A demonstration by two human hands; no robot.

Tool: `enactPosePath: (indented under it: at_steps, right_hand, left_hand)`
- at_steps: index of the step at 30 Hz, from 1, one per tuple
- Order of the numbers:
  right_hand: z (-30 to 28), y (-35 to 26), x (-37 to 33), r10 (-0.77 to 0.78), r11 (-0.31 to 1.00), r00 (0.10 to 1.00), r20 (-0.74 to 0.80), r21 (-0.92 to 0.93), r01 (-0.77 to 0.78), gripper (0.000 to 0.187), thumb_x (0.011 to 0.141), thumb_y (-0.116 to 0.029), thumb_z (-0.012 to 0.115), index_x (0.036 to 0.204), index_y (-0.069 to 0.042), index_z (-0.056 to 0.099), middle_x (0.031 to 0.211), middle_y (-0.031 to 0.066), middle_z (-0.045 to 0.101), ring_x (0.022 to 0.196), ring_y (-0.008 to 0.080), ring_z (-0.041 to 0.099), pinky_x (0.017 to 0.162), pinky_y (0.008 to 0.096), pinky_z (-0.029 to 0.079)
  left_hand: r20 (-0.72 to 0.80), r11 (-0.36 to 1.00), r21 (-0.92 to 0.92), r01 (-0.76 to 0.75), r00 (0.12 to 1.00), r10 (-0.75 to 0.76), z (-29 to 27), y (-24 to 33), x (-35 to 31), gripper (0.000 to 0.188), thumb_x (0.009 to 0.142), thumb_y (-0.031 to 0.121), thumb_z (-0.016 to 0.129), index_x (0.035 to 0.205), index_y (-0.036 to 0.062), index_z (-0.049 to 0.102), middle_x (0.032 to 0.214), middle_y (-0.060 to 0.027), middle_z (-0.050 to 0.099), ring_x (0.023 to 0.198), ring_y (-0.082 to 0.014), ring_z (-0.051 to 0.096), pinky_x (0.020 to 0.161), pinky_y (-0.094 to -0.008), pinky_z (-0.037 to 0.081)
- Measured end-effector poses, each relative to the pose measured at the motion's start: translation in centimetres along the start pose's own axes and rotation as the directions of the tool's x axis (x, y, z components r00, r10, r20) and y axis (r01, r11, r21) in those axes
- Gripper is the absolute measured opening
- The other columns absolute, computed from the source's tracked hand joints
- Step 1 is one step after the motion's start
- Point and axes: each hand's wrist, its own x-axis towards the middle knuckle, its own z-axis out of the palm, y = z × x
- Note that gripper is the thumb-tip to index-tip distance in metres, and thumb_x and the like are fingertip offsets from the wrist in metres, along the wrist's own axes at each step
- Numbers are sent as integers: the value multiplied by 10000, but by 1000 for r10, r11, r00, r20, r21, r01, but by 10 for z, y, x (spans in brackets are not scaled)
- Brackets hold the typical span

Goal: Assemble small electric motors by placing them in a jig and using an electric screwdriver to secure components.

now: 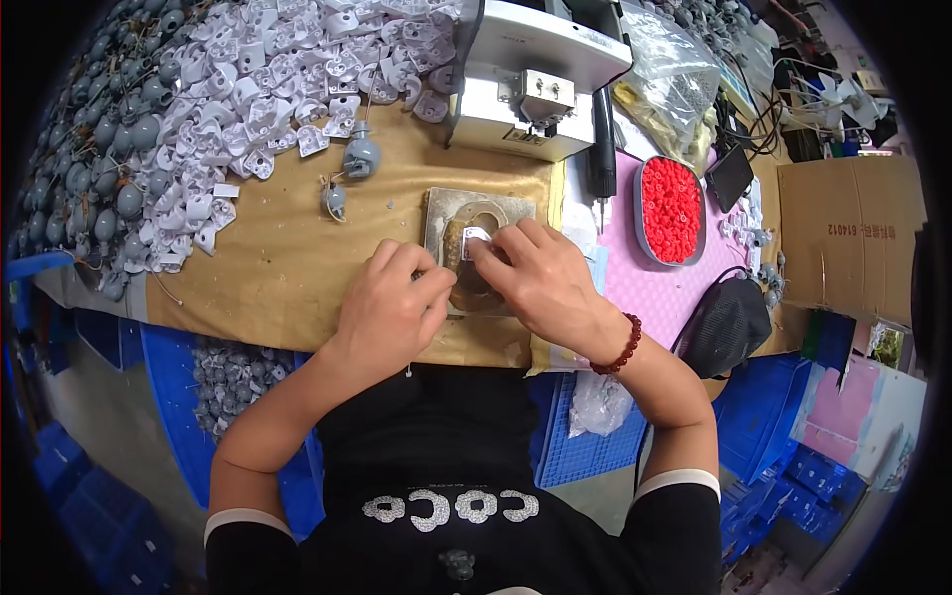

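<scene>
A square metal fixture (515,203) with a rounded hollow lies on the table in front of me. Inside the hollow sits a small white plastic part (471,241). The fingertips of my right hand (545,283) are pinched together at this part's right side. Just left of the fixture, my left hand (389,305) has its thumb and fingers closed, and whatever they hold is hidden. A thin wire end hangs below that hand. Beyond it, a grey round part with a wire (361,154) and a smaller one (333,200) lie on the cloth.
Heaped white plastic parts (288,64) and grey round parts (119,139) cover the left. A machine (535,74) stands behind the fixture, with a black electric screwdriver (602,144) hanging beside it. Rightward are a tray of red pieces (670,208), a black pouch (729,322) and a cardboard box (853,233).
</scene>
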Motion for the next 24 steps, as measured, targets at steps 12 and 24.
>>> enactPosePath:
  at_steps: [12, 24]
  right_hand:
    - [3, -8, -3, -63, 989, 998, 11, -135, 64, 258, 751, -116, 635, 981, 0, 638, 864, 84, 556, 789, 237, 612, 600, 343, 538]
    - [0, -2, -12, 2, 1000, 996, 85, 9, -3, 411, 779, -126, 646, 1178, -27, 634, 910, 106, 566, 892, 287, 603, 748, 396, 528]
  left_hand:
    - [-20, 990, 143, -5, 1000, 8, -1, 8, 3, 167, 757, 12, 707, 913, 64, 675, 917, -71, 592, 906, -290, 565, 777, -404, 492]
    - [-106, 962, 272, -9, 994, 39, 11, 11, 1, 443, 738, 25, 701, 1173, 91, 650, 1164, -108, 595, 1110, -309, 561, 909, -420, 467]
